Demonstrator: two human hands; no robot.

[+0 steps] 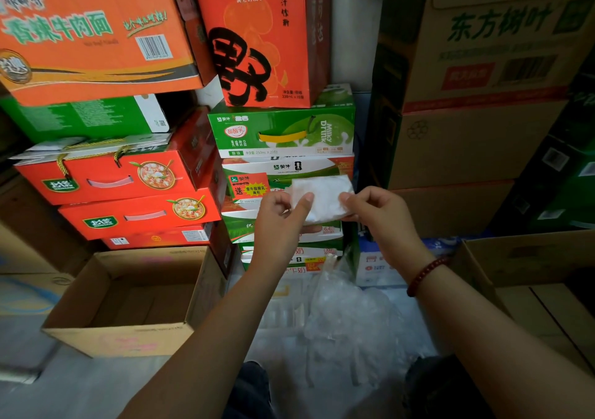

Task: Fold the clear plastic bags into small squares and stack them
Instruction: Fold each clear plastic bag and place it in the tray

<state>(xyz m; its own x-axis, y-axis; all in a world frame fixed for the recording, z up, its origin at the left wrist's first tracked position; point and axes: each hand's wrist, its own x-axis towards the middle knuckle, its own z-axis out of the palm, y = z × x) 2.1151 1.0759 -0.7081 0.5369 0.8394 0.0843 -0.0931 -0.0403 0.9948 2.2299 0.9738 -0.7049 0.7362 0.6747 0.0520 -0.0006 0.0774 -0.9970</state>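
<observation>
folded plastic bag is being pinched at both ends: left hand thumb over its left edge, right hand fingertips gripping its right edge, arms raised.

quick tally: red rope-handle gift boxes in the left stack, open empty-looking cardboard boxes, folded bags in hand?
Red gift boxes with food-bowl print: 2
Open brown cardboard boxes: 2
Folded plastic bag, pinched between left hand and right hand: 1
Total: 5
</observation>
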